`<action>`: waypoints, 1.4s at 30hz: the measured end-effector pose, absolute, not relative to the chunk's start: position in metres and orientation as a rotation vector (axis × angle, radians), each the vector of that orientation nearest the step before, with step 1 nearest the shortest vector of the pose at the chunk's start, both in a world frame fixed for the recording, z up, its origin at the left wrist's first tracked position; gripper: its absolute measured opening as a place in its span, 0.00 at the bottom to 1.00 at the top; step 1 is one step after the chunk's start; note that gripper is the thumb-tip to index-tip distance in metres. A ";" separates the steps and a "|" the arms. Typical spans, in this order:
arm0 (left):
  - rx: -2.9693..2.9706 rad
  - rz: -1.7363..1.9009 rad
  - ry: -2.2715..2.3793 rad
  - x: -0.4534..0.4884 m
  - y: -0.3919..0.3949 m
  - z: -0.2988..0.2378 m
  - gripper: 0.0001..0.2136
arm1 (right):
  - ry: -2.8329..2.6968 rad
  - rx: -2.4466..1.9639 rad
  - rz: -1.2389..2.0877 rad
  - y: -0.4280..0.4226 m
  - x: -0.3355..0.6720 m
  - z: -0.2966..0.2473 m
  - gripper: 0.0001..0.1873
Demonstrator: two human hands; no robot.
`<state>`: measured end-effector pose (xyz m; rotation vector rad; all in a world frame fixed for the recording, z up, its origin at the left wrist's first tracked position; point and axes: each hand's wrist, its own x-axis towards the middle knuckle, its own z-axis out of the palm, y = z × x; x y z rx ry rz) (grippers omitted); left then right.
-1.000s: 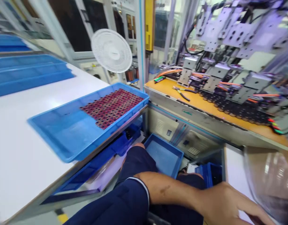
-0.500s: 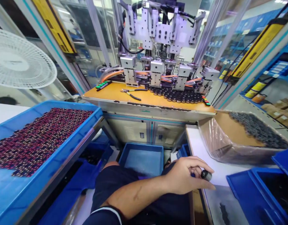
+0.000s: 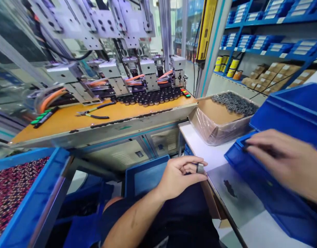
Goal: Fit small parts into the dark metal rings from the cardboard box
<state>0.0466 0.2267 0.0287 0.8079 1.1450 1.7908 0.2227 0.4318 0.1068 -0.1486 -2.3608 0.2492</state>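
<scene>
L hand (image 3: pixel 180 174) lower centre, thumb + forefinger clamped on small metal cylinder (image 3: pixel 200 168), forearm angled across lap. R hand (image 3: pixel 285 160) at right edge, palm down over blue bin (image 3: pixel 254 179) rim, blurred; open or closed, couldn't tell. Judged: part-handling step. Next move needs steady pinch, part small & round.

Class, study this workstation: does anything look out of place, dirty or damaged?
A dark smudge stains the otherwise clean pale table between the blue bin and the left hand, which pinches a small cylinder. Pliers lie loose on the orange bench.
</scene>
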 end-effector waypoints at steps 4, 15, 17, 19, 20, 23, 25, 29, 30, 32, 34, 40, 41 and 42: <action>0.874 1.756 1.131 0.058 0.235 0.026 0.21 | -2.383 0.126 0.602 0.390 0.208 0.074 0.08; 0.796 1.738 1.009 0.077 0.253 0.023 0.20 | -2.321 0.194 0.579 0.383 0.216 0.062 0.12; 0.785 1.760 1.025 0.078 0.252 0.025 0.22 | -2.332 0.238 0.574 0.383 0.218 0.062 0.14; 0.761 1.793 1.027 0.077 0.251 0.026 0.22 | -2.347 0.276 0.565 0.383 0.219 0.062 0.15; 0.746 1.806 1.022 0.076 0.250 0.027 0.21 | -2.350 0.289 0.544 0.383 0.219 0.062 0.16; 0.703 1.812 1.000 0.074 0.248 0.029 0.21 | -2.342 0.325 0.448 0.384 0.217 0.059 0.18; 0.676 1.796 0.994 0.074 0.246 0.029 0.23 | -2.339 0.340 0.396 0.385 0.216 0.057 0.19; 0.602 1.800 0.998 0.085 0.248 0.026 0.24 | -2.324 0.360 0.246 0.389 0.216 0.052 0.18; 0.589 1.822 0.999 0.089 0.249 0.024 0.24 | -2.304 0.373 0.202 0.390 0.216 0.051 0.18; 0.590 1.867 1.003 0.097 0.251 0.021 0.24 | -2.275 0.385 0.143 0.391 0.217 0.048 0.22; 0.677 1.895 1.027 0.098 0.252 0.020 0.23 | -2.262 0.377 0.125 0.390 0.218 0.047 0.25; 1.525 1.924 1.399 0.071 0.247 0.038 0.12 | -2.262 0.364 0.344 0.378 0.220 0.058 0.21; 1.606 1.925 1.435 0.069 0.245 0.040 0.10 | -2.274 0.361 0.370 0.377 0.221 0.061 0.20; 1.639 1.942 1.451 0.068 0.244 0.041 0.10 | -2.282 0.361 0.380 0.376 0.221 0.063 0.20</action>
